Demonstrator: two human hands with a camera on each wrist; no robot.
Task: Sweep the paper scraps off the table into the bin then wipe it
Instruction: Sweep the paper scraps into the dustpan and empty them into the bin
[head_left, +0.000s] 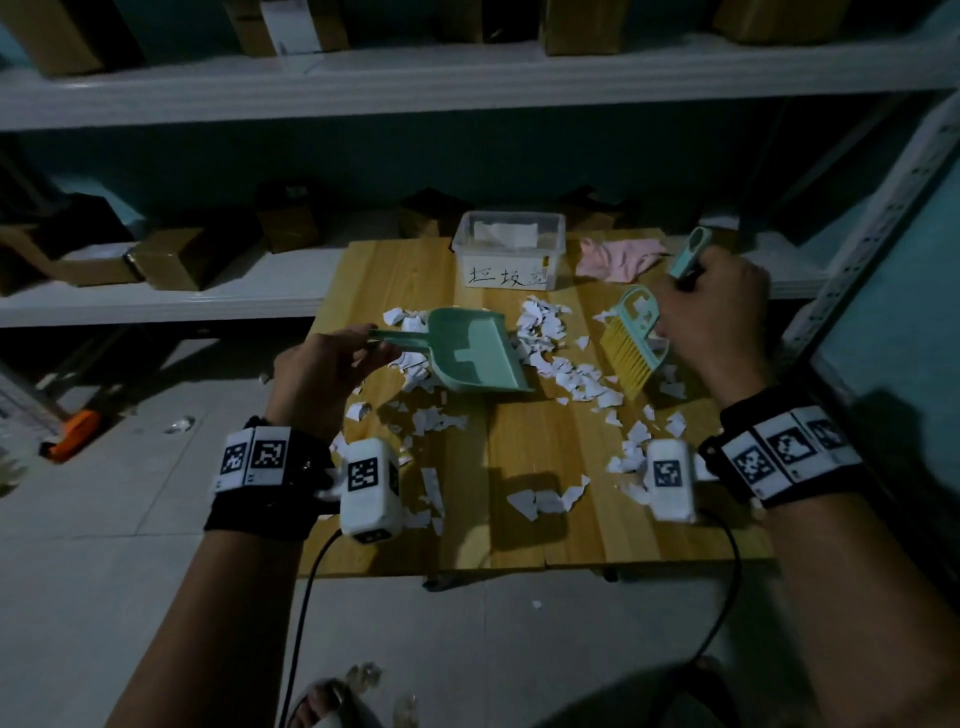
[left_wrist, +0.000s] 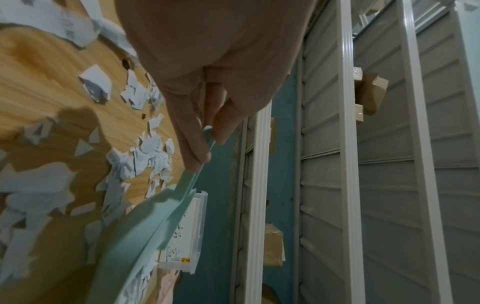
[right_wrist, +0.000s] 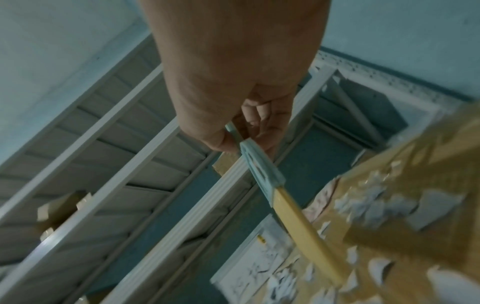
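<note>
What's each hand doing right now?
Left hand: holding the dustpan by its handle.
Right hand: holding the brush by its handle.

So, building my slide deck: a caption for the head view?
Left hand holds green dustpan, right hand the brush, amid paper scraps on table.

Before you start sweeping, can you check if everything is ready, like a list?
1. Left hand grips the dustpan handle: ok.
2. Right hand grips the brush: ok.
3. Paper scraps lie between pan and brush: ok.
4. Pan's lip flat on the table: cannot tell.
5. Bin open, no lid: ok.
6. Pink cloth waiting for wiping: ok.
</note>
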